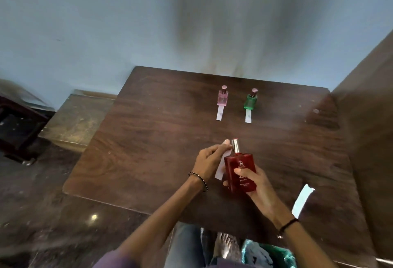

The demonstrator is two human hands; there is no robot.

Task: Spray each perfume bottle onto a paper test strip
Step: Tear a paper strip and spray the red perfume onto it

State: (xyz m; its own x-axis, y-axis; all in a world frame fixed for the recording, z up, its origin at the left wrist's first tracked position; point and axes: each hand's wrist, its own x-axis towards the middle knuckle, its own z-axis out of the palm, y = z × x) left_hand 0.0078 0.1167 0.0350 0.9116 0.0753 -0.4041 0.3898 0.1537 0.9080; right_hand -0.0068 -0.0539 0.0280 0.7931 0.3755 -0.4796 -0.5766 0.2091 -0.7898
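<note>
A person's right hand (258,187) grips a red perfume bottle (236,161) above the near part of a dark wooden bench (148,140), thumb across its label, silver sprayer pointing away; the left hand (209,159) pinches a paper test strip (220,172) just beside the bottle, touching its left edge; further back stand a pink bottle (222,97) and a green bottle (250,100), each at the far end of its own white strip; a spare strip (302,200) lies to the right.
</note>
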